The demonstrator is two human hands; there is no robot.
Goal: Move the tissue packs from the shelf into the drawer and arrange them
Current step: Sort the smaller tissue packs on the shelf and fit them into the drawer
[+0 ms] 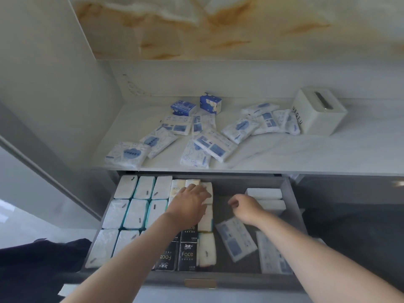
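Observation:
Several blue-and-white tissue packs (pixel 209 144) lie scattered on the white shelf (pixel 306 154). Below it the grey drawer (pixel 293 193) stands pulled out, its left half filled with rows of white packs (pixel 135 213) and black "Face" packs (pixel 187 255). My left hand (pixel 189 203) rests palm down on the packs in the drawer's middle column, fingers spread. My right hand (pixel 246 206) hovers over the bare drawer floor with fingers curled loosely and nothing in them. Two blue-and-white packs (pixel 237 240) lie loose under my right forearm.
A white tissue box (pixel 318 110) stands at the shelf's right end. Two small blue packs (pixel 209 102) sit upright at the shelf's back. White packs (pixel 265 196) are stacked at the drawer's right back. A dark cloth (pixel 39 259) lies at lower left.

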